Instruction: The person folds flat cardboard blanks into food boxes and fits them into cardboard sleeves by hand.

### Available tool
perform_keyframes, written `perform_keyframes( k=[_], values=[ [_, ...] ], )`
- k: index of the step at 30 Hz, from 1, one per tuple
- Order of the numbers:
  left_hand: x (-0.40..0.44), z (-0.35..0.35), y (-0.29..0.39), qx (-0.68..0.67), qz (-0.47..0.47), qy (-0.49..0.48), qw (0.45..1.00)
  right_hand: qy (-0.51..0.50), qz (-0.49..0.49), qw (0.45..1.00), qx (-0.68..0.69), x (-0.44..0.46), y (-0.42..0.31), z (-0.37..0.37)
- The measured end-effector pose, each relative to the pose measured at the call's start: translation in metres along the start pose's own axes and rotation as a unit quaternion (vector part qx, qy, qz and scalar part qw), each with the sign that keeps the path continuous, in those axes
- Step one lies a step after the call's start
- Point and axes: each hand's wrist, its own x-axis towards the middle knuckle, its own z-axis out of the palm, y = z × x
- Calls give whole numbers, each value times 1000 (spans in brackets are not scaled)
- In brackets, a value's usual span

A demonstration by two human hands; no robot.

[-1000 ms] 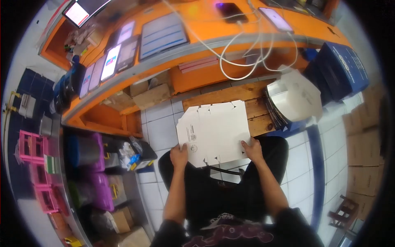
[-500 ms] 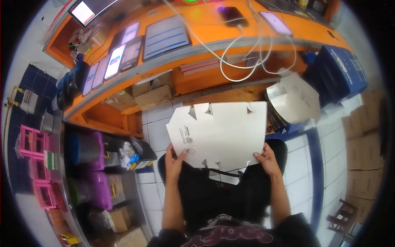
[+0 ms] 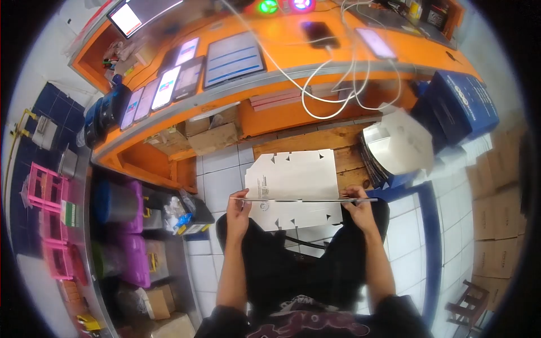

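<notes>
A white die-cut cardboard sheet (image 3: 304,200) stands almost edge-on to me, showing as a thin line across my lap. My left hand (image 3: 238,219) is closed on its left end, the thumb on the near side. At the right end, my right hand (image 3: 359,211) pinches the same sheet. Beneath it, a second white cardboard sheet (image 3: 298,174) lies flat, with small triangular notches along its edges and dark print at its left. This flat sheet spans from a wooden board (image 3: 346,163) to over my knees.
An orange desk (image 3: 282,62) ahead bears phones, a tablet (image 3: 234,59) and looping white cables (image 3: 315,112). To the right, a stack of cardboard sheets (image 3: 400,141) stands beside a blue box (image 3: 459,104). Shelves with purple bins (image 3: 135,259) are at left; brown cartons (image 3: 496,214) line the right.
The held sheet has turned from facing me to edge-on, uncovering the flat sheet below. Both hands keep hold of its ends. The view has shifted slightly.
</notes>
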Motion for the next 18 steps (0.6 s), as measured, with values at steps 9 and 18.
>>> perform_keyframes(
  k=[9, 18],
  values=[
    [-1, 9, -8, -23, -25, 25, 999, 15, 7, 999, 45, 14, 20, 5],
    [0, 16, -19, -10, -18, 59, 998, 6, 61, 998, 13, 15, 8, 5]
  ],
)
